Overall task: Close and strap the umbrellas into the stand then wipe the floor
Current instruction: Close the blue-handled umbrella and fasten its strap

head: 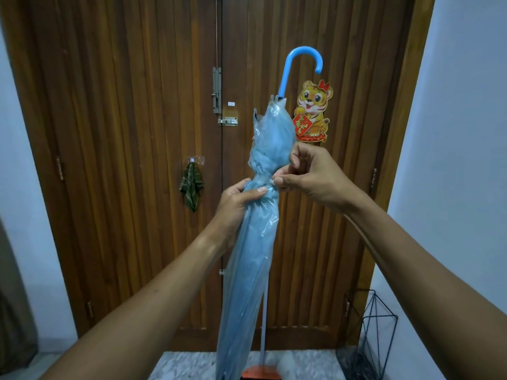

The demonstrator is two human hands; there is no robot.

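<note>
Before a wooden double door, a person holds a folded umbrella upright, its pale blue, glossy see-through canopy gathered in wrinkled pleats and cinched at the middle, the curved blue handle on top. The left hand grips the cinched waist; the right hand pinches a small white fastener there. A black wire stand sits on the floor at lower right, apart from the umbrella.
</note>
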